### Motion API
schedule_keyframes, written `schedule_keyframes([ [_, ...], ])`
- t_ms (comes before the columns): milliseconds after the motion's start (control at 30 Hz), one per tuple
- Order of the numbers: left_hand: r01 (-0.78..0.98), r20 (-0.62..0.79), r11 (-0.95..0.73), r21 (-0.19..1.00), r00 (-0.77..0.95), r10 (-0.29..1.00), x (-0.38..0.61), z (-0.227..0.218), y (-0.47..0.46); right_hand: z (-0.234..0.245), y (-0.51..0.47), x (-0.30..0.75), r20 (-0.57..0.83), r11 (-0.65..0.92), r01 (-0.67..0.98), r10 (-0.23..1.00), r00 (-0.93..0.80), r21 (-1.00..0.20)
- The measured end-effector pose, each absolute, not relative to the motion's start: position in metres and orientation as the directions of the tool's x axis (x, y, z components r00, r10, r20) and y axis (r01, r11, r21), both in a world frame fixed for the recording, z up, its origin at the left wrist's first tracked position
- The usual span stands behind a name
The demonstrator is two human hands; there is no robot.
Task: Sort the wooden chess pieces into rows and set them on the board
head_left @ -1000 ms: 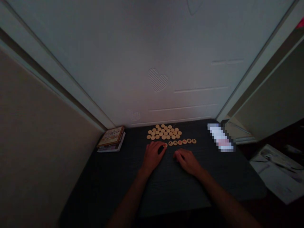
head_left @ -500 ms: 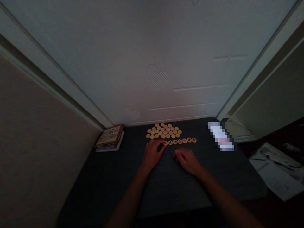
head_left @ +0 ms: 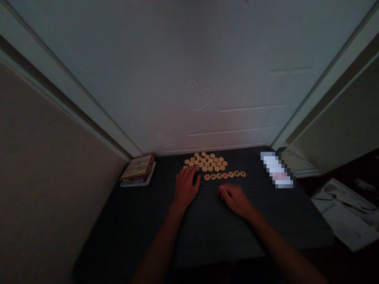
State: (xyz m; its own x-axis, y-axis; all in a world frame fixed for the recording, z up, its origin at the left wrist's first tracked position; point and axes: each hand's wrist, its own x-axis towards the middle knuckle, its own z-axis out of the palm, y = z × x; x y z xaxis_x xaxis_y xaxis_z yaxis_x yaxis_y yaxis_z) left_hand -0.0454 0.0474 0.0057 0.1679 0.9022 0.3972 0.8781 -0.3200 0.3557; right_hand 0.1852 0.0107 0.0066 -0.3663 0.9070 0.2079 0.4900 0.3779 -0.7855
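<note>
My right hand (head_left: 235, 198) rests on the dark tabletop (head_left: 207, 232), fingers curled in together; my left hand (head_left: 185, 188), a little farther out, has thumb and fingers apart. Beyond sits a row of seven marked discs (head_left: 225, 176), then plain discs (head_left: 205, 160) clustered by the tabletop's far edge, though dimness hides whether my left fingertips touch one.

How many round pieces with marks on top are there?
7 marked pieces, in one row beyond the right hand; left to right: red, black, black, red, red, black, black. The left hand may hide others.
</note>
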Motion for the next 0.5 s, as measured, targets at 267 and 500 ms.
schedule_keyframes([
  [267,0.897,0.399,-0.341,0.283,0.213,0.892,-0.045,0.008,0.039,0.005,0.012,0.185,0.246,0.39,0.492,0.911,-0.331,-0.778],
  [500,0.874,0.405,-0.365,0.322,0.221,0.887,-0.047,0.005,0.025,0.001,0.013,0.183,0.307,0.399,0.503,0.916,-0.258,-0.767],
])
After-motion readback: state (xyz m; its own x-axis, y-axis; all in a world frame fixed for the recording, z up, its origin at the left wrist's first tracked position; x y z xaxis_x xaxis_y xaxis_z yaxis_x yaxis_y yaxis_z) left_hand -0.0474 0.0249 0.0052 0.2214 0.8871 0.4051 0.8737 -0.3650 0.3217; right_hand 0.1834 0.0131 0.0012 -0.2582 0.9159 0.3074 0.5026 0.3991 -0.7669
